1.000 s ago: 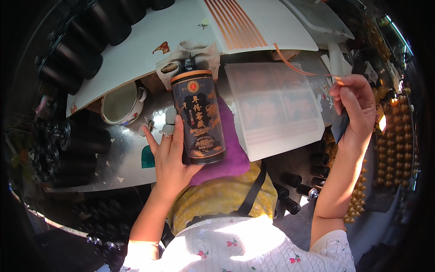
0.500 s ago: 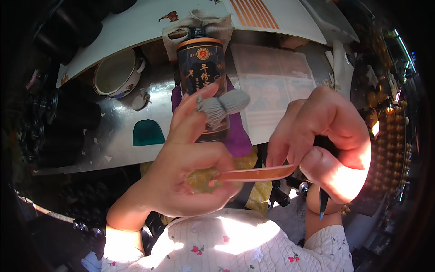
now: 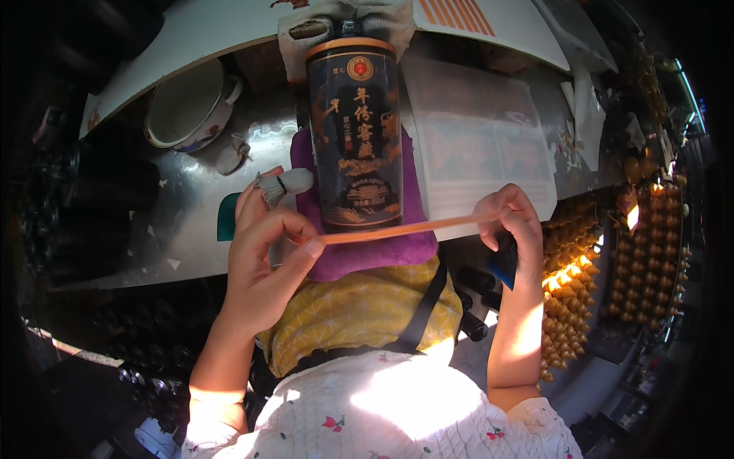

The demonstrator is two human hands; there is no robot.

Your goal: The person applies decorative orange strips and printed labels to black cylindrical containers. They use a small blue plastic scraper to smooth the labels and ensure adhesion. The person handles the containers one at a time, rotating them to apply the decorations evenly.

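Observation:
A thin orange strip (image 3: 405,229) is stretched between my hands, just past the near end of a dark cylindrical bottle (image 3: 355,145) with gold and orange decoration. My left hand (image 3: 264,268) pinches one end of it between thumb and forefinger. A grey knitted finger cover (image 3: 284,185) with a dark band sits on one of that hand's raised fingers. The other end is pinched in the fingertips of my right hand (image 3: 520,222). A small blue flat piece, scraper-like (image 3: 502,265), is tucked in the right palm. Under the bottle lies a purple cloth (image 3: 420,249).
An enamel pot (image 3: 183,115) stands at the far left, with a dark green flat piece (image 3: 226,218) nearer. Translucent-covered sheets (image 3: 482,145) lie right of the bottle. Behind is a white board with orange strips (image 3: 459,15). Many gold knobbed things (image 3: 569,283) fill the right.
My hands have moved apart, pulling the strip from a curve to a straight line. They went from over my lap to the bottle's near end, uncovering its front.

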